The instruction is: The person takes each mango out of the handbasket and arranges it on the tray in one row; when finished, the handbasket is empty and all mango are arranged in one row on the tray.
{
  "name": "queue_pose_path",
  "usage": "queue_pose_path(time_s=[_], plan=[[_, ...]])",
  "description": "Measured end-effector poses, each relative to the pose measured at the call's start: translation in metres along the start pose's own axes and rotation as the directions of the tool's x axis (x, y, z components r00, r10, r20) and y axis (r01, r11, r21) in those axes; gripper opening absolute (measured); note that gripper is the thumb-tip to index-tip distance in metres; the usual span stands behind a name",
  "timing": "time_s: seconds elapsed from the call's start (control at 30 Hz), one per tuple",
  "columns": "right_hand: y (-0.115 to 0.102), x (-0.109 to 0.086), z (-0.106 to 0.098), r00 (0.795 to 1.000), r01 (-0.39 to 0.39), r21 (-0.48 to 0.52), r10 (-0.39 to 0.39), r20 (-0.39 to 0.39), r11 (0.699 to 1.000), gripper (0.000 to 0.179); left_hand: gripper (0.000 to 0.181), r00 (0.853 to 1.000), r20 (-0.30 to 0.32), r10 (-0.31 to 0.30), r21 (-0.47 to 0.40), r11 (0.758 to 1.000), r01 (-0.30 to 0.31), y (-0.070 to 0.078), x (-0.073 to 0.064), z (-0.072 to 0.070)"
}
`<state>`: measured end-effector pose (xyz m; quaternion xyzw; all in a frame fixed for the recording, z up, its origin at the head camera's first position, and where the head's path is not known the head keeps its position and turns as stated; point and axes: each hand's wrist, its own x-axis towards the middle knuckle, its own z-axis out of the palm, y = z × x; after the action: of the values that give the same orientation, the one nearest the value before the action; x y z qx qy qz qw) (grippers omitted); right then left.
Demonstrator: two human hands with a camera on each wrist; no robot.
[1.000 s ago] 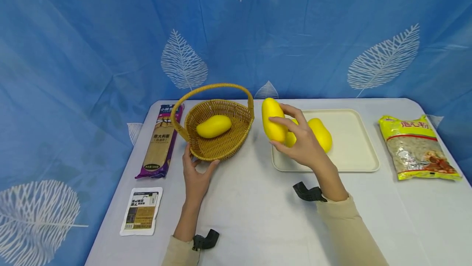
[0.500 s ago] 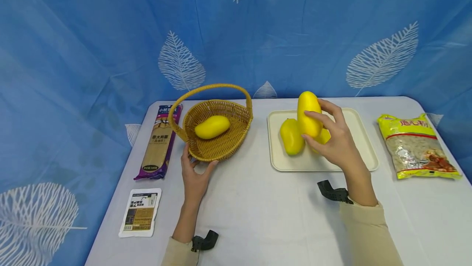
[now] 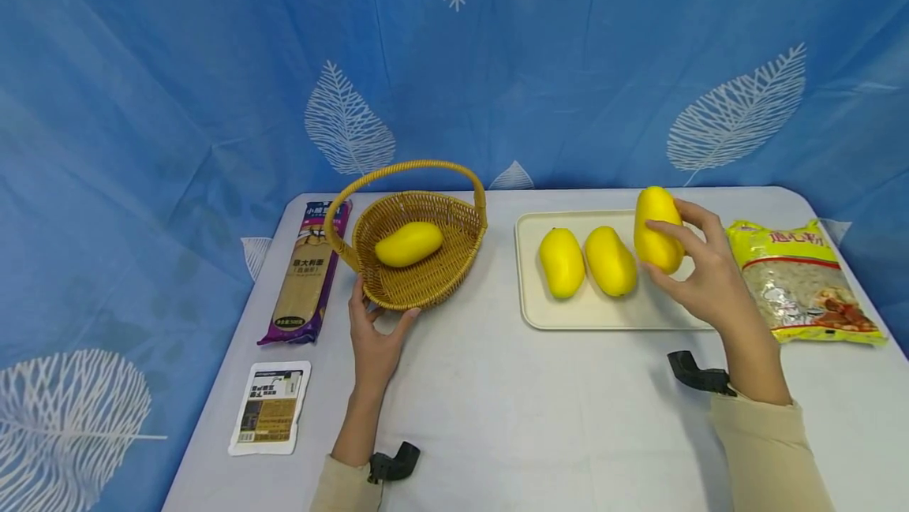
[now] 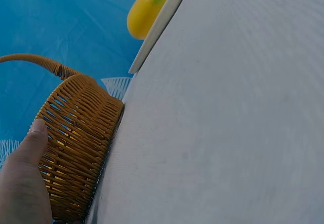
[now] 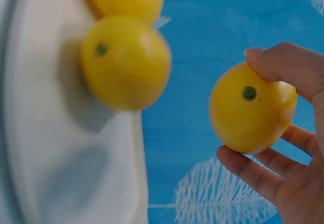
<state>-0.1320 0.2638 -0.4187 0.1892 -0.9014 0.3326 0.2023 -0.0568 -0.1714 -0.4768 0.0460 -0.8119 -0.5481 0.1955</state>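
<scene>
My right hand grips a yellow mango between thumb and fingers, raised above the right part of a cream tray. In the right wrist view, the green stem end of the held mango faces the camera, apart from the tray. Two more mangoes, one left and one right, lie side by side on the tray. My left hand holds the near side of a brown wicker basket, its thumb at the rim; its other fingers are hidden in the wrist view. Another mango lies inside the basket.
A purple pack of spaghetti lies left of the basket, with a small white packet nearer the front. At the far right is a yellow pasta bag, partly behind my right hand. The basket's arched handle stands upright.
My right hand has moved right with the mango, from beside the tray's left edge to above its right part. Both mangoes on the tray have come into full view. My left hand stays at the basket.
</scene>
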Motion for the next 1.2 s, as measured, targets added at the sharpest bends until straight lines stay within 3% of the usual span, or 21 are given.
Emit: queue_pose_path(time_s=[0.37, 0.7, 1.0, 1.2], plan=[[0.032, -0.017, 0.008, 0.985, -0.088, -0.037, 0.093, 0.146, 0.995, 0.057, 0.097, 1.000, -0.009, -0.009, 0.005, 1.000, 0.009, -0.003, -0.001, -0.002], [0.048, -0.027, 0.019, 0.955, -0.158, 0.026, 0.146, 0.259, 0.987, 0.060, 0.097, 1.000, -0.004, -0.019, -0.001, 1.000, 0.019, -0.001, -0.001, -0.002], [0.044, -0.026, 0.022, 0.951, -0.148, 0.027, 0.135, 0.277, 0.989, 0.065, 0.097, 1.000, -0.003, 0.017, -0.006, 1.000, -0.017, 0.001, 0.000, -0.001], [0.042, -0.026, 0.022, 0.945, -0.178, 0.018, 0.166, 0.282, 0.984, 0.064, 0.097, 1.000, 0.002, 0.009, -0.007, 1.000, -0.009, 0.002, 0.000, -0.001]])
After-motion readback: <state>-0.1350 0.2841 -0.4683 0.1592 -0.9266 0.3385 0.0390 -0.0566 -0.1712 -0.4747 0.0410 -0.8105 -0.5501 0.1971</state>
